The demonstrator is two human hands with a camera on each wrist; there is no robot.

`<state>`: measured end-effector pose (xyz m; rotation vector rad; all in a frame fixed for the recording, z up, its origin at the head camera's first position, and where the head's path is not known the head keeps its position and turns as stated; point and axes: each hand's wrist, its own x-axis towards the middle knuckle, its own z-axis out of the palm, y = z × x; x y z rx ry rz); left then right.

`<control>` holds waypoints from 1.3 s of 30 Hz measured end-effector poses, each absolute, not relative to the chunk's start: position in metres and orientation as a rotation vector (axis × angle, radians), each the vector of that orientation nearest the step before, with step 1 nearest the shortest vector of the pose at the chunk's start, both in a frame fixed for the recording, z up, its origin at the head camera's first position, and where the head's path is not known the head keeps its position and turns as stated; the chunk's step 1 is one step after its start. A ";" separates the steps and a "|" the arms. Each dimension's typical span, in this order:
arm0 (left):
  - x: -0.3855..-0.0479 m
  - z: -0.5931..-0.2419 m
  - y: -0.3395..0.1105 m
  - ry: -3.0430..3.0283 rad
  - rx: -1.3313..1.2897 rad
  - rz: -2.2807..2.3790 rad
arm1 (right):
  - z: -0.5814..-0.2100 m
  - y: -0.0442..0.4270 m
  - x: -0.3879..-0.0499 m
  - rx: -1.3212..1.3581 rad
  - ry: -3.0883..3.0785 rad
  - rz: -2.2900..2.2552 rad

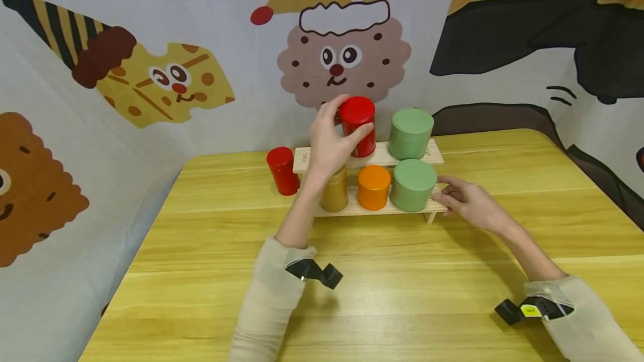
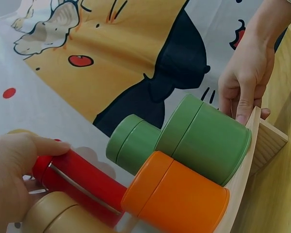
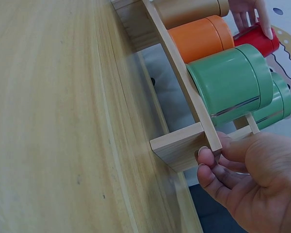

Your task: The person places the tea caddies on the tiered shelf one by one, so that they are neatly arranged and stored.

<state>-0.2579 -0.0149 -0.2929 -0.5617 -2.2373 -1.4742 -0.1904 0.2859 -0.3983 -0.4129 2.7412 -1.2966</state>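
Note:
My left hand (image 1: 329, 141) grips a red canister (image 1: 363, 141) at the upper step of a small two-step wooden rack (image 1: 384, 152), thumb on one side and fingers on the other. Whether its base touches the board cannot be told. With thumb and fingers, my right hand (image 3: 262, 177) pinches the right end of the lower board (image 3: 211, 133). Beside it on that board stand a green canister (image 1: 413, 186), an orange canister (image 1: 374, 189) and a tan canister (image 1: 334, 191), partly hidden by my left wrist. Another green canister (image 1: 411, 134) stands on the upper step.
Left of the rack, a second red canister (image 1: 283, 171) stands on the wooden table (image 1: 402, 272), close to the rack's end. Behind the table hangs a cloth (image 1: 241, 133) printed with cartoon biscuits. Each sleeve carries a black strap with a small camera (image 1: 332, 276).

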 end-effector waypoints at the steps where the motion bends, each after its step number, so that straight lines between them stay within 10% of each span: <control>1: -0.259 -0.292 -0.013 -2.248 -0.563 -1.477 | -0.398 0.286 -0.190 -0.412 2.741 -1.296; 39: -0.275 -0.292 0.007 -2.413 -0.604 -1.425 | -0.399 0.285 -0.190 -0.405 2.732 -1.303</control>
